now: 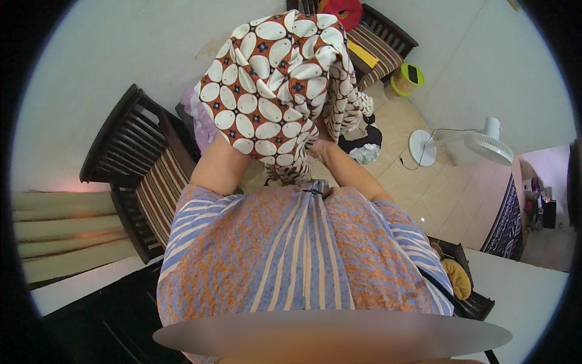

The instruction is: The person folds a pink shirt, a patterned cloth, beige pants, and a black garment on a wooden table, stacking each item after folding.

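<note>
A brown, white and black patterned cloth [268, 86] is raised in front of my chest and hangs in folds. My left forearm goes up beneath it, and the cloth hides my left hand. Only the wrist side of my right hand [322, 148] shows at the cloth's lower right edge; its fingers are covered by the folds. Lilac fabric [204, 120] shows behind the cloth's left edge. On the tiled floor to the right, black and pale green clothes [367, 148] lie in a loose heap.
A dark wooden chair with a striped cushion [159, 195] stands at left, a similar bench [382, 50] at the top. A lidded tub with lime green trim [406, 79] is near the wall. A white standing fan [489, 145] and its cable are at right.
</note>
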A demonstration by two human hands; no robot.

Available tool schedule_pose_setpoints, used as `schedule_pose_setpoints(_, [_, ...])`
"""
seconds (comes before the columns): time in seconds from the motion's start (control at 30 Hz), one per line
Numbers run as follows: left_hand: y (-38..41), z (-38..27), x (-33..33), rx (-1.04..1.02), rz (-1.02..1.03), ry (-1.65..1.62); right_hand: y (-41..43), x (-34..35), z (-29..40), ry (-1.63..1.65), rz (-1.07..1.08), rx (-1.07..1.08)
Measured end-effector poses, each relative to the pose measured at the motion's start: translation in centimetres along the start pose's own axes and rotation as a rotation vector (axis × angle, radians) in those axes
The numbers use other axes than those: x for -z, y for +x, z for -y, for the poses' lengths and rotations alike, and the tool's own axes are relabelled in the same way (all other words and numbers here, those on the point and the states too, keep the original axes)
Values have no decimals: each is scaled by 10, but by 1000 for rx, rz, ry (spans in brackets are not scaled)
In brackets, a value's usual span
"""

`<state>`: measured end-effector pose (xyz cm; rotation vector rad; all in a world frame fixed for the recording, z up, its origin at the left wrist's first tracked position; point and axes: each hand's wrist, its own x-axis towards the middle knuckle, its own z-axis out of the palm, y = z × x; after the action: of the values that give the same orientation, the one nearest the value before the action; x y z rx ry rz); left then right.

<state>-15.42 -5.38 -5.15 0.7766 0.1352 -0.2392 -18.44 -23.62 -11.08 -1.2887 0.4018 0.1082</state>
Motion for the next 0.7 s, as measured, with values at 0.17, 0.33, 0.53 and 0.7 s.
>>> schedule_pose_setpoints(0.17, [14,-24,60,18,-190,-6,44,43,26,8,150,-117])
schedule_pose_setpoints(0.33, [18,-83,70,-169,-222,-71,45,76,116,622,576,141])
schedule_pose_setpoints(0.53, [28,-59,40,-221,-69,235,35,88,7,-993,876,-183])
schedule_pose_setpoints(0.7, [8,13,106,508,-135,716,32,127,76,50,484,-337])
